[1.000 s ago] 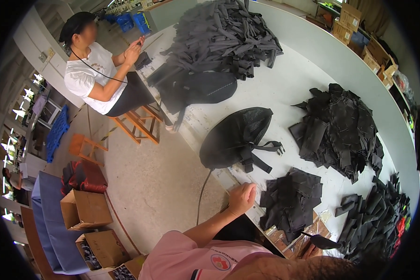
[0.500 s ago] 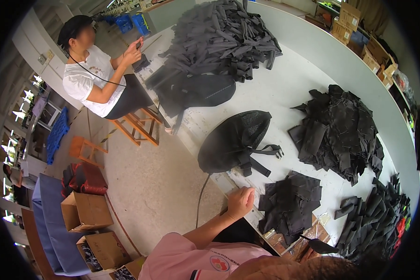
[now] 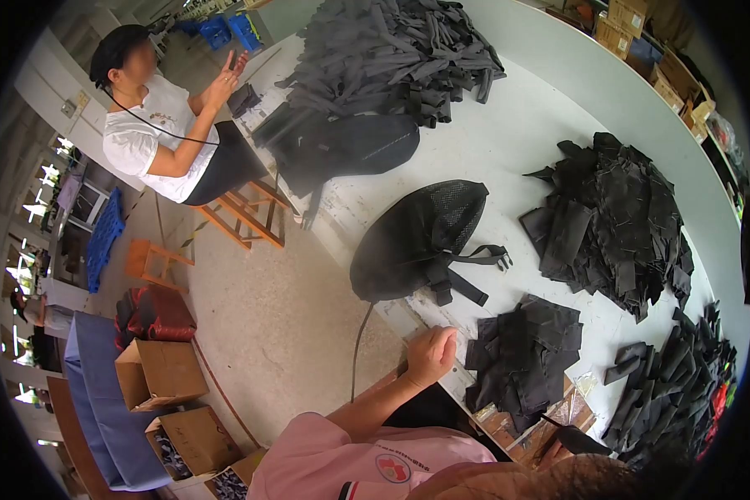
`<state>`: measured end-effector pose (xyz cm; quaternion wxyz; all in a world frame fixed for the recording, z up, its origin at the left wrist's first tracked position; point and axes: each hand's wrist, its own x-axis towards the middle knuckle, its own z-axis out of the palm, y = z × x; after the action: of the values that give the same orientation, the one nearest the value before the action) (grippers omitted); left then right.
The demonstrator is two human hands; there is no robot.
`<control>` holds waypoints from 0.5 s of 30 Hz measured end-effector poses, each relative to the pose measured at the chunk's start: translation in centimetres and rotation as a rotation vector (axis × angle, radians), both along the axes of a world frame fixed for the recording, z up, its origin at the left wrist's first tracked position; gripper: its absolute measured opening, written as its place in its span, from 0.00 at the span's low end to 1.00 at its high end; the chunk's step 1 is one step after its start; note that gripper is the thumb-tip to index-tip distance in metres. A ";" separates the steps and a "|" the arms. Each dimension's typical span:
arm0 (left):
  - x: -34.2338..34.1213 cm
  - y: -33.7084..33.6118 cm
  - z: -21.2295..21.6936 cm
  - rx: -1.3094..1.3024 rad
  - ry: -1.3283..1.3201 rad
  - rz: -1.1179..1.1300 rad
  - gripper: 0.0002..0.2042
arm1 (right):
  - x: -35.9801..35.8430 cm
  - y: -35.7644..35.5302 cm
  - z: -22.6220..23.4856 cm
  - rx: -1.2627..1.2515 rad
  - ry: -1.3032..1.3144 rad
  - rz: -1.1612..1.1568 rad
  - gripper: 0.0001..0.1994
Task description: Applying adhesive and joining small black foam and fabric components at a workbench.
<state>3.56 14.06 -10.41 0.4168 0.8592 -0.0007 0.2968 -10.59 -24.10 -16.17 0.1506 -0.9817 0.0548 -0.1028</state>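
My left hand (image 3: 432,354) is closed in a fist at the table's front edge. Its fingertips are tucked in, so I cannot make out anything inside. Just right of it lies a stack of flat black fabric pieces (image 3: 525,358). Below that stack, my right hand (image 3: 550,456) is mostly covered by hair and a dark, flat, pointed object (image 3: 577,437); its fingers cannot be read. Beyond my left hand rests a black bag (image 3: 404,242) with a mesh panel, straps and a buckle, touched by neither hand.
Heaps of black fabric pieces (image 3: 612,221), folded strips (image 3: 671,400) and longer strips (image 3: 392,58) cover parts of the white table (image 3: 550,125). Across at the left, a co-worker (image 3: 162,125) sits on a wooden stool (image 3: 246,212). Cardboard boxes (image 3: 162,375) stand on the floor.
The whole view has shifted slightly. The co-worker's hands have moved apart a little. My left hand stays closed at the table edge, and the bag and stacks lie as before.
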 end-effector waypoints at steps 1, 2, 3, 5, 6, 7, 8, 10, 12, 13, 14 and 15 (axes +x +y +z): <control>0.1 0.0 0.0 -0.001 -0.002 0.004 0.03 | 0.2 0.2 0.0 0.004 -0.001 0.001 0.11; 0.2 0.0 0.0 0.000 -0.003 0.005 0.03 | 0.5 0.4 0.1 0.008 -0.002 0.001 0.11; 0.3 0.1 0.0 -0.006 -0.011 0.005 0.03 | 0.8 0.6 0.1 0.013 -0.004 0.002 0.11; 0.2 0.1 0.2 -0.013 -0.018 0.003 0.03 | 1.0 0.8 0.4 0.019 -0.006 0.001 0.10; 0.2 0.1 0.3 -0.005 -0.007 0.001 0.04 | 1.2 0.9 0.6 0.023 -0.008 0.001 0.10; 0.2 0.1 0.4 0.004 0.002 0.000 0.04 | 1.6 1.0 0.8 0.026 -0.013 0.002 0.10; 0.1 0.0 0.4 0.003 -0.004 0.001 0.04 | 1.9 1.1 1.0 0.029 -0.019 0.002 0.10; 0.1 0.0 0.3 0.015 0.015 0.007 0.04 | 2.9 1.3 1.5 0.034 -0.037 0.002 0.09; 0.3 -0.1 0.2 0.025 0.013 0.007 0.04 | 4.2 1.5 2.1 0.038 -0.060 0.000 0.09; 0.2 0.0 0.2 0.040 0.024 0.014 0.04 | 4.9 1.7 2.3 0.044 -0.070 0.005 0.09; 0.2 0.0 0.2 0.042 0.015 0.018 0.04 | 5.6 1.8 2.5 0.051 -0.079 0.009 0.08; 0.1 -0.1 0.2 0.037 0.019 0.015 0.04 | 6.2 2.0 2.7 0.056 -0.087 0.014 0.08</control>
<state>3.66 14.01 -10.23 0.3985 0.8695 0.0039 0.2918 -4.37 -22.08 -13.49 0.1811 -0.9721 0.0443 -0.1425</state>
